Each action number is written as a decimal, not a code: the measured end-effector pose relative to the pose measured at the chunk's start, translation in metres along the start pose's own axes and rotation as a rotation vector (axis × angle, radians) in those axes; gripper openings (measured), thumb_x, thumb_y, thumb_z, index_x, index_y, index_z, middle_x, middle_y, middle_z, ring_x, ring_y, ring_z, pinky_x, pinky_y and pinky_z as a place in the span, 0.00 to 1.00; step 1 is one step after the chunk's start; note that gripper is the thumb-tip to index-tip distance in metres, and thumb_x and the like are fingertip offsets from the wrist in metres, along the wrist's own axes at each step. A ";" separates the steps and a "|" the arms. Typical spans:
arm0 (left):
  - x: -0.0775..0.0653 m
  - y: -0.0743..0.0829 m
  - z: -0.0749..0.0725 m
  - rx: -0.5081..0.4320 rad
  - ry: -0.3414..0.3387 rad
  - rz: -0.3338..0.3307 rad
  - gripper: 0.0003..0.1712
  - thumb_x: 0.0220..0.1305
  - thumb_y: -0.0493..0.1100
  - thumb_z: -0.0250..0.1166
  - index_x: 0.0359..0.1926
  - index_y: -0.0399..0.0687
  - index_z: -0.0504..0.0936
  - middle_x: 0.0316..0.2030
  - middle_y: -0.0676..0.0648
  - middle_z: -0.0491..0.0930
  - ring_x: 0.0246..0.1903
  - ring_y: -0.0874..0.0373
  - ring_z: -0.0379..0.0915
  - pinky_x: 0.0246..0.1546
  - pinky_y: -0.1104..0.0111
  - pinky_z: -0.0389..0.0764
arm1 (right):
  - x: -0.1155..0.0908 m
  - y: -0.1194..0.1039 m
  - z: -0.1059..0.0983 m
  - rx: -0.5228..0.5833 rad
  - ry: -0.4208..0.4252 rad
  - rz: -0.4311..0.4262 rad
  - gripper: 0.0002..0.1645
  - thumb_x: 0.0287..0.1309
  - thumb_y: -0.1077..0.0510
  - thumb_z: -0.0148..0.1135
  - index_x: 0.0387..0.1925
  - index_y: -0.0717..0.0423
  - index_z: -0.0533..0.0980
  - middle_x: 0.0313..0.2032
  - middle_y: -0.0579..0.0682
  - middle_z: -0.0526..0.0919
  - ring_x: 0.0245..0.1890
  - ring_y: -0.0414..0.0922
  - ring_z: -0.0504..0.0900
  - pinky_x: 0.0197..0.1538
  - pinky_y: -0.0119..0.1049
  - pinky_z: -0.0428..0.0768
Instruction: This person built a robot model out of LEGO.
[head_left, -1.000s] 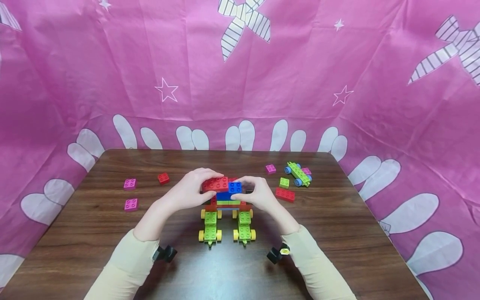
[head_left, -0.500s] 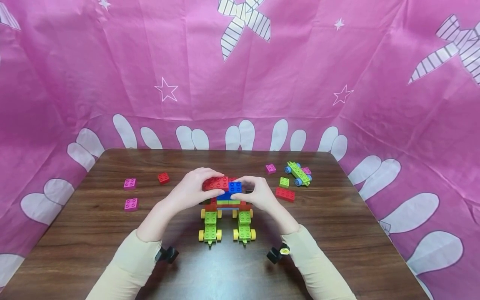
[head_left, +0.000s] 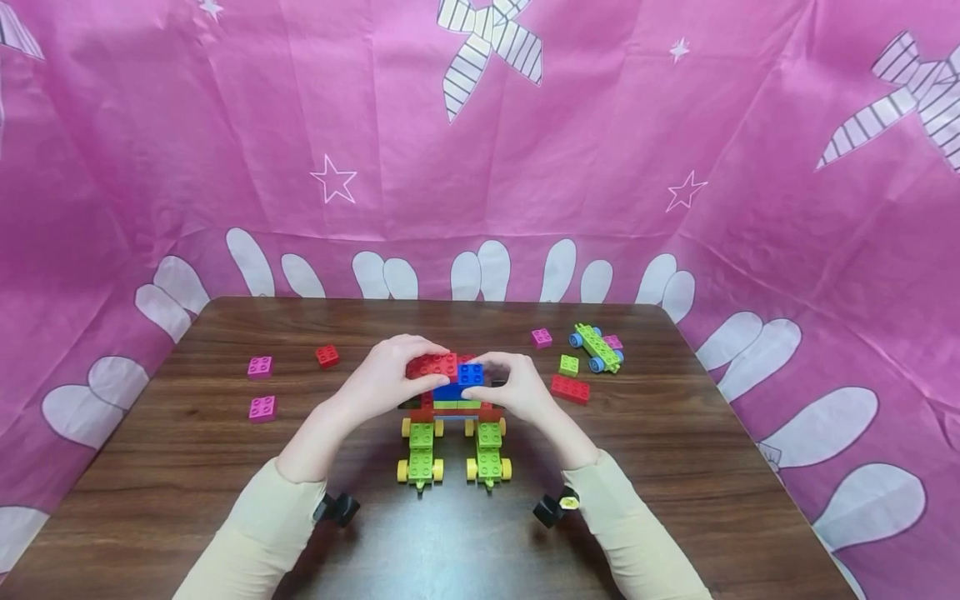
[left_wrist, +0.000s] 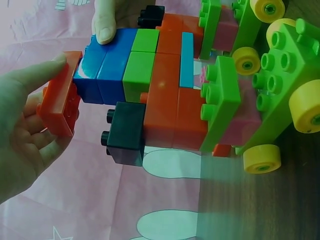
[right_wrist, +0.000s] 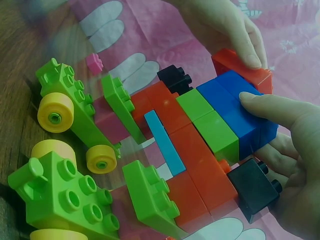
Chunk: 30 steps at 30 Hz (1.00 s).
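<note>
My left hand (head_left: 386, 377) pinches a long red toy brick (left_wrist: 61, 102), thumb on its near side, at the top of a block-built figure. The brick juts out left over the upper blue brick (head_left: 471, 374), its underside partly showing past the blue. From the other side my right hand (head_left: 521, 390) grips the two stacked blue bricks, thumb on their near face (right_wrist: 235, 112). Beneath them come green bricks (right_wrist: 215, 132), a red body (left_wrist: 165, 95) with a thin light-blue strip (left_wrist: 186, 60), and black blocks (left_wrist: 126, 132) at both sides. Two green wheeled bases (head_left: 420, 458) with yellow wheels support it.
On the brown table (head_left: 630, 500), pink bricks (head_left: 262, 408) and a small red brick (head_left: 327, 357) lie at the left. A green car base (head_left: 597, 347) with blue wheels, a green brick (head_left: 568, 365) and a long red brick (head_left: 571, 389) lie at the right.
My left hand has shifted slightly right, its thumb sliding along the red brick toward the blue bricks. My right hand and the wheeled bases have stayed in place.
</note>
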<state>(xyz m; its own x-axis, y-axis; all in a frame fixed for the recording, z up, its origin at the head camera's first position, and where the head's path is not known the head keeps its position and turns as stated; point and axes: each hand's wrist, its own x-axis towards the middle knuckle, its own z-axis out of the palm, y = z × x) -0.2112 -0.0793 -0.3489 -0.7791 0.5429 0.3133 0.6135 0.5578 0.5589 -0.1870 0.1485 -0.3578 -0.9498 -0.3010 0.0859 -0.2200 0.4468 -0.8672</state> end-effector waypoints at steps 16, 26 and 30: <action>0.008 0.007 -0.006 0.026 -0.081 -0.059 0.23 0.58 0.52 0.71 0.52 0.47 0.84 0.46 0.47 0.85 0.48 0.51 0.78 0.50 0.54 0.81 | 0.001 0.001 0.000 0.004 -0.002 -0.003 0.21 0.55 0.59 0.71 0.51 0.62 0.80 0.47 0.58 0.86 0.47 0.52 0.83 0.52 0.44 0.83; 0.011 0.012 -0.011 0.001 -0.149 -0.113 0.23 0.59 0.51 0.71 0.54 0.48 0.84 0.48 0.47 0.85 0.51 0.50 0.77 0.52 0.53 0.81 | 0.005 0.011 0.001 0.004 -0.002 0.000 0.21 0.55 0.59 0.71 0.51 0.61 0.80 0.46 0.57 0.86 0.47 0.51 0.83 0.50 0.41 0.83; 0.012 0.012 -0.012 -0.002 -0.183 -0.140 0.23 0.59 0.51 0.71 0.54 0.48 0.84 0.49 0.47 0.85 0.51 0.50 0.77 0.51 0.54 0.81 | 0.013 0.032 0.004 0.015 0.000 0.001 0.23 0.54 0.58 0.72 0.52 0.59 0.80 0.47 0.56 0.86 0.47 0.50 0.83 0.50 0.42 0.83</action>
<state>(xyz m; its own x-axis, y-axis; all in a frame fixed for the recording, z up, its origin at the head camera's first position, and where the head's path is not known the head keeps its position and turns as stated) -0.2150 -0.0734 -0.3291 -0.8202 0.5652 0.0886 0.5008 0.6343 0.5889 -0.2052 0.1554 -0.3868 -0.9500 -0.3005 0.0850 -0.2157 0.4343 -0.8746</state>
